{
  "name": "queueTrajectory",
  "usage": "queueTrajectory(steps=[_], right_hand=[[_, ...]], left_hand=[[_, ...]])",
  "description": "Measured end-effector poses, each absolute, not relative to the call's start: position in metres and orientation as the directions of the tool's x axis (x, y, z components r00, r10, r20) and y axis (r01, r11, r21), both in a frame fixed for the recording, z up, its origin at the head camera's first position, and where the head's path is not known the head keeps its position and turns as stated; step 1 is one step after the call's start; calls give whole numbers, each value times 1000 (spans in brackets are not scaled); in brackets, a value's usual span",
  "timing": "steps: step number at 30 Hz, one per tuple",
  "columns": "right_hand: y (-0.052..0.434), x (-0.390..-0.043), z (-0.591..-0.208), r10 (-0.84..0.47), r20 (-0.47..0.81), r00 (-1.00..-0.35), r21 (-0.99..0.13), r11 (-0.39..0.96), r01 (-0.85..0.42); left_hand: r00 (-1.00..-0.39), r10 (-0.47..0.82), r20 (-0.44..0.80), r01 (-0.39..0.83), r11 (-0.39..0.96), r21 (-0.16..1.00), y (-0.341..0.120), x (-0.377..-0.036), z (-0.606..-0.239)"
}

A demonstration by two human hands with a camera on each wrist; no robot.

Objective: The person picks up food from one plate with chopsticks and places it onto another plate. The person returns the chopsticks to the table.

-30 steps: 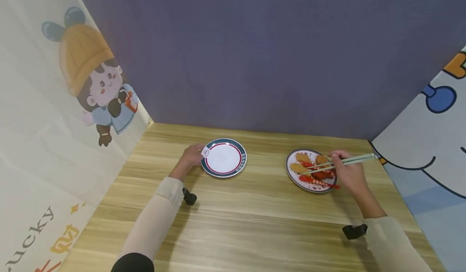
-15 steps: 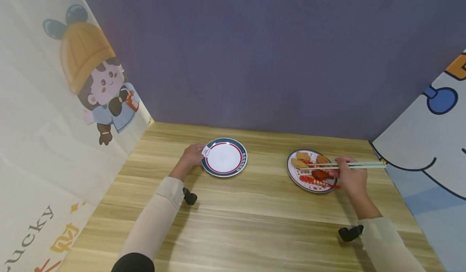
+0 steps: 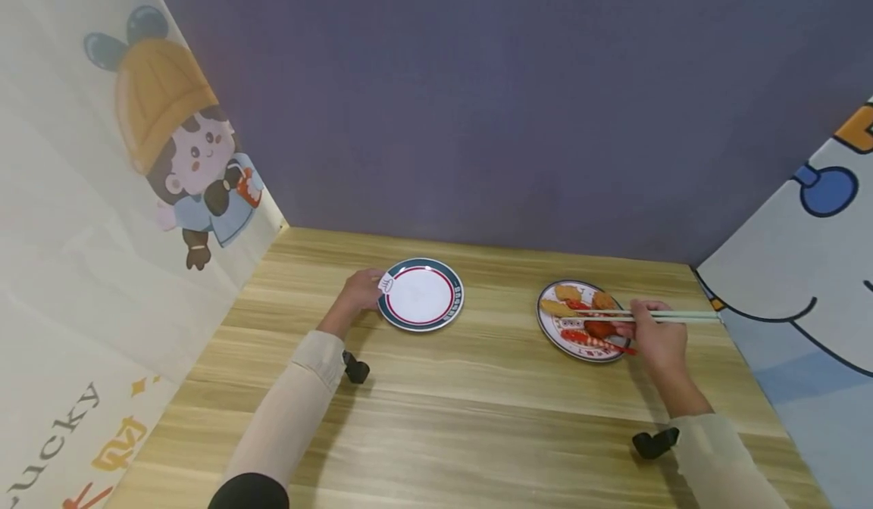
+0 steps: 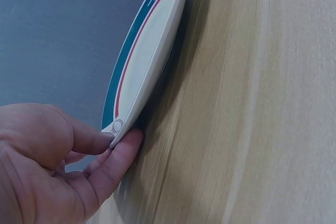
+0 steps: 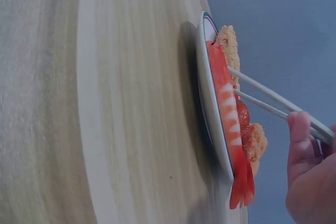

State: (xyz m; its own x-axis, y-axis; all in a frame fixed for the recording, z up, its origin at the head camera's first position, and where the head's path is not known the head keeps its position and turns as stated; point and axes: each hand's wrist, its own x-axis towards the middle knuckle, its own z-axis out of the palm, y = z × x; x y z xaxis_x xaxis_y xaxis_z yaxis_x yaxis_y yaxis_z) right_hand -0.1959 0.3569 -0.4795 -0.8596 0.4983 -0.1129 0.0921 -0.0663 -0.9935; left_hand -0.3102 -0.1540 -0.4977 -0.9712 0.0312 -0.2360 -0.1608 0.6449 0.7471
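Note:
My left hand (image 3: pixel 361 291) pinches the left rim of a white plate (image 3: pixel 421 297) with a green band and red ring. In the left wrist view, the thumb lies on top of that rim and fingers are beneath. Pale green chopsticks (image 3: pixel 689 316) are held in my right hand (image 3: pixel 658 338), reaching left over a second, patterned plate (image 3: pixel 550 329). On it lie breaded nuggets (image 3: pixel 558 309), a reddish-brown drumstick-like piece (image 3: pixel 599 329) and red-and-white shrimp (image 5: pixel 228 114). The chopstick tips are at or near the left nugget; whether they grip it, I cannot tell.
Both plates stand on a wood-grain table (image 3: pixel 436 410). A dark partition (image 3: pixel 477 115) rises behind it. Printed panels (image 3: pixel 61 266) border the left and right sides. A black wrist camera (image 3: pixel 655 443) sits below each hand.
The chopsticks have swung from slanting up to the right to nearly level. My right hand has dropped slightly, and the left nugget has shifted and turned a little. The left hand stays put.

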Motion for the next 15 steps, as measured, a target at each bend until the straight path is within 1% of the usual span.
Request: queueTrajectory(steps=[4,7,12,15], right_hand=[[352,-194,-478,520,-47,-853,-997,-77,8],[348,-193,-476,521,-12,-854,-997,-76,-33],[342,-193,-480,506,23,-862,-997,-50,-56],[340,-194,-484,503,34,-864,-999,14,-31]], left_hand=[[-972,34,-232,-149,675,722,-153,-311,-498],[-973,36,-226,-141,686,714,-153,-310,-495],[-975,38,-221,-136,684,717,-153,-309,-491],[-974,42,-223,-135,679,721,-152,-309,-492]])
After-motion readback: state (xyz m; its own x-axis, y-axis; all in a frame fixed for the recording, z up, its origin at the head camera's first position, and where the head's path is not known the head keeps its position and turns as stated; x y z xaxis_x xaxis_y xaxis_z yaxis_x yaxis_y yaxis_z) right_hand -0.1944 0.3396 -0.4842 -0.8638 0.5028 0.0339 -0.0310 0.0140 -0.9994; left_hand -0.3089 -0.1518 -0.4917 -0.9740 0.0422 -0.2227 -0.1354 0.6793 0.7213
